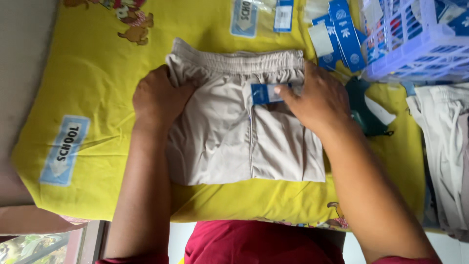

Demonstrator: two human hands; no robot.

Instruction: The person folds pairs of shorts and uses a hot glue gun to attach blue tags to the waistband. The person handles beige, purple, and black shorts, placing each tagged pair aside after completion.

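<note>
red garment (pixel 254 244): nearest the camera, at the bottom edge, worn by the person; both forearms reach out from it over the work surface.
yellow cloth (pixel 97 73): covers the surface, printed with cartoon animals and blue sign shapes; everything else lies on it or beside it.
folded shorts (pixel 234 132): beige, folded flat in the middle of the cloth, gathered waistband at the far edge, a centre seam running near to far.
left hand (pixel 159 95): curled over the left far corner of the shorts, fingers bunched and pinching a fold of fabric just below the waistband.
right hand (pixel 317 100): lies flat on the right upper part of the shorts, fingers narrow and pointing left, fingertips pressing on the tag.
blue tag (pixel 266 93): small blue and white card on the shorts just under the waistband, its long axis running left to right; it lies directly at the right fingertips and well apart from the left hand (so the right hand is the nearer one).
dark green object (pixel 364 110): just right of the right wrist, partly hidden; i cannot tell what it is.
pale garments (pixel 444 146): more beige cloth heaped at the right edge.
loose tags (pixel 342 34): blue and white cards scattered beyond the waistband.
lilac basket (pixel 415 44): slatted plastic, far right corner, holding more blue and white cards and packets.
</note>
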